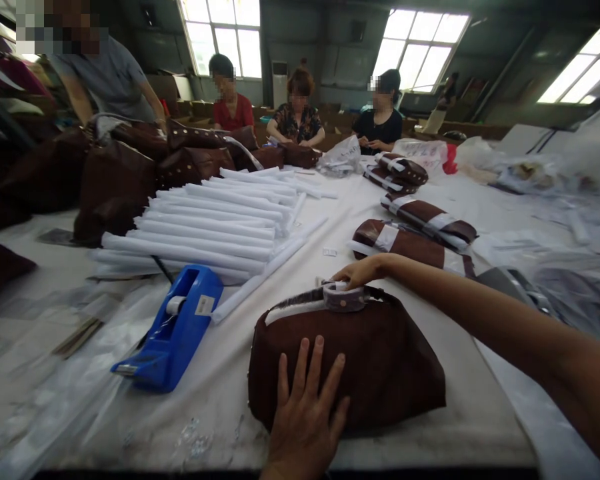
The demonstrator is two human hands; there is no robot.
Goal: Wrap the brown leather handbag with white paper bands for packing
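Observation:
A dark brown bag [380,360] stands on the table right in front of me. My left hand [305,407] lies flat against its near side with the fingers spread. At the top of the bag, my right hand [359,272] reaches over from the right, its fingers closed at the handle [347,301], which is wrapped in clear film. The fingertips are partly hidden behind the handle and a bit of white wrapping. White material shows along the bag's upper opening at the left. Small metal studs run down its left edge.
A blue tape dispenser [183,333] stands to the left, by a pile of white paper rolls [205,227]. Wrapped brown bags [405,243] lie at the right. More brown bags [117,180] stand back left. Several people work across the white-covered table [230,427]; plastic bags [530,170] lie far right.

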